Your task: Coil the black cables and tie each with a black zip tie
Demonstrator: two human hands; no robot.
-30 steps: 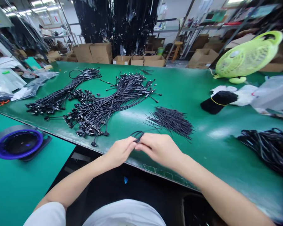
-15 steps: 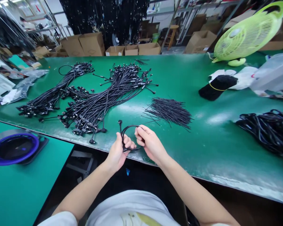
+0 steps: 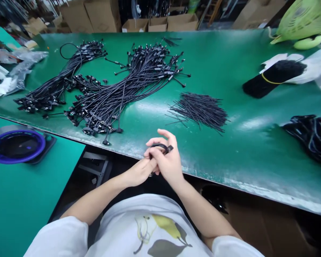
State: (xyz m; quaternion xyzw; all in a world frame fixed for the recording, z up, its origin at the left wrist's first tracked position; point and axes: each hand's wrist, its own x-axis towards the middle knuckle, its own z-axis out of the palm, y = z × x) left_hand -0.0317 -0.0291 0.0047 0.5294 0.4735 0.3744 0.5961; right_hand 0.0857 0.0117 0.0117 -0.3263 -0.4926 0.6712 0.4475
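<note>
Left hand [image 3: 137, 172]: fingers together, tips tucked under the right hand; whether they clamp the cable cannot be told.
Right hand [image 3: 166, 160]: fingers curled closed on the cable, the topmost finger lifted clear.
Item location: a black cable loop [image 3: 157, 146] lies within the right fingers, its small black connector [image 3: 170, 148] projecting just past them.
Handling: judged light and limp, and prone to slipping from a loose hold; the connector body appears the firmest place to grip.
Containers: open cardboard boxes [image 3: 182, 22] stand well beyond the fingers, contents not visible. A round dish with a blue rim [image 3: 42, 145] sits left of the fingers, contents indistinct.
Surroundings: bundled connector cables [image 3: 109, 96] lie on a green work mat [image 3: 230, 150] ahead of the fingers; a pile of short black wires [image 3: 200, 112] lies ahead and right of them.
</note>
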